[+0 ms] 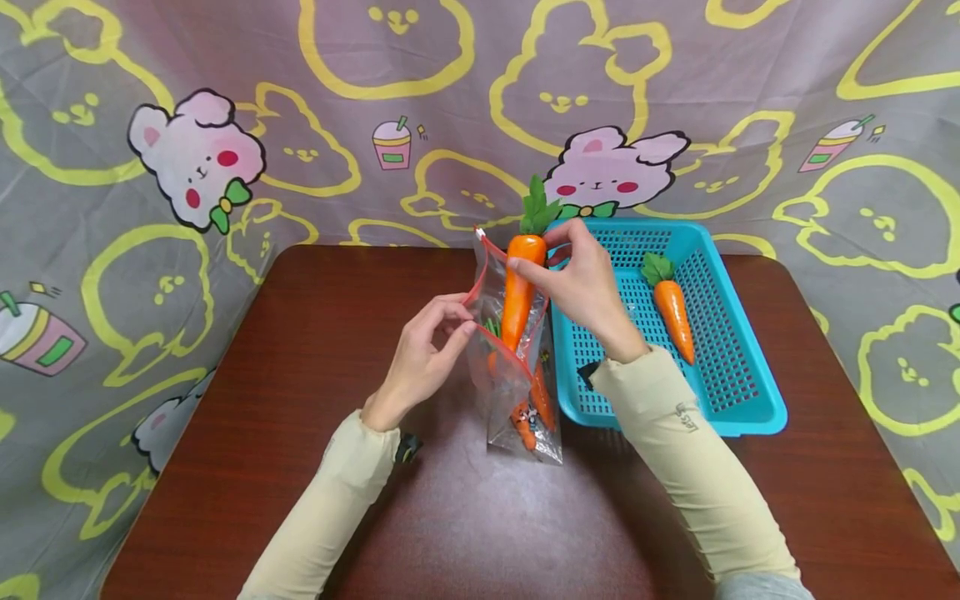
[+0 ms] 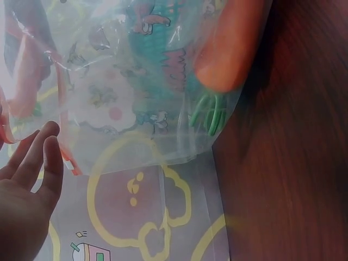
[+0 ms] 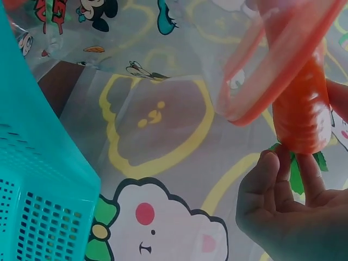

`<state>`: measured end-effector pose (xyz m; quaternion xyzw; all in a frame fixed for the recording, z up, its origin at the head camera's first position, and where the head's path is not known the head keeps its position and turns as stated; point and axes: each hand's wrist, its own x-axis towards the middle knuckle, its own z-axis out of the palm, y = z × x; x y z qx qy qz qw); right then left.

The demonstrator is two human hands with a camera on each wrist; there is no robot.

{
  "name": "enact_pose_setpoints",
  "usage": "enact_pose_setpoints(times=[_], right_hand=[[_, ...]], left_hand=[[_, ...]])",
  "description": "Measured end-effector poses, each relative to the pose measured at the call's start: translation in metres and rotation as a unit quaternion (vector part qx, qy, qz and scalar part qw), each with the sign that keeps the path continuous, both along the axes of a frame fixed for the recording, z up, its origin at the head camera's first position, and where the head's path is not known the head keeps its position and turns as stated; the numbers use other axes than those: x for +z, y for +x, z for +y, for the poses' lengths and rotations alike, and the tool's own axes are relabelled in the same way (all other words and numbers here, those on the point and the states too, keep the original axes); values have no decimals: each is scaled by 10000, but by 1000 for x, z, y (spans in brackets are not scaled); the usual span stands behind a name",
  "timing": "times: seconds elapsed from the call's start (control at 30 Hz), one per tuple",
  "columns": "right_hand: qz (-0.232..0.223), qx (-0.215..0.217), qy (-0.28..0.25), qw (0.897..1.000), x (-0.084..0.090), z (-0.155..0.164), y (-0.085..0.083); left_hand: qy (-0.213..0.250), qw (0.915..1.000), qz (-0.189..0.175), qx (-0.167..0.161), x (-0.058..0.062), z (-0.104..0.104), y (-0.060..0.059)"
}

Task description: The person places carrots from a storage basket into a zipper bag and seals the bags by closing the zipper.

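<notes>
Right hand: the right hand sits just above the middle of the head view and pinches the top of a toy carrot between thumb and fingertips, right below its green leaves; in the right wrist view the fingers curl round the carrot's top end at the right edge of the frame.
Held carrot: upright, tip down, its lower part already inside the mouth of a clear zip bag, its leafy top still above the red zip strip.
Left hand: the left hand, left of centre in the head view, pinches the near edge of the bag's mouth and holds it apart; in the left wrist view its fingers lie fairly straight at the lower left, against the plastic.
Zip bag: stands at the centre of the frame on the table, printed with cartoon figures, with more orange carrots lying at its bottom.
Basket: a turquoise plastic basket rests just right of the bag, and the right forearm crosses its near left corner.
Carrot in basket: one more toy carrot lies inside, leaves toward the far rim.
Table: dark red-brown wood.
Backdrop: grey cloth with yellow outlines and pink rabbits fills the upper part of the frame.
</notes>
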<state>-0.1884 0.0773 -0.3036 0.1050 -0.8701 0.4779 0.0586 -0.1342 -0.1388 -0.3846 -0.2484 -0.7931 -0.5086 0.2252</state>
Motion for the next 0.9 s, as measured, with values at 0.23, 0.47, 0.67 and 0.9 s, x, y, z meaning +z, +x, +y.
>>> enact_pose_setpoints(times=[0.23, 0.47, 0.67, 0.9], right_hand=[[69, 242, 288, 9993, -1, -3, 5], [-60, 481, 608, 9970, -2, -3, 10], [-73, 748, 886, 9932, -1, -5, 13], [-77, 924, 1284, 9874, 1, -6, 16]], left_hand=[[83, 10000, 41, -18, -1, 2, 0], [125, 9999, 101, 5, -1, 3, 0], [68, 9999, 65, 59, -1, 2, 1], [132, 9999, 43, 76, -2, 2, 1]])
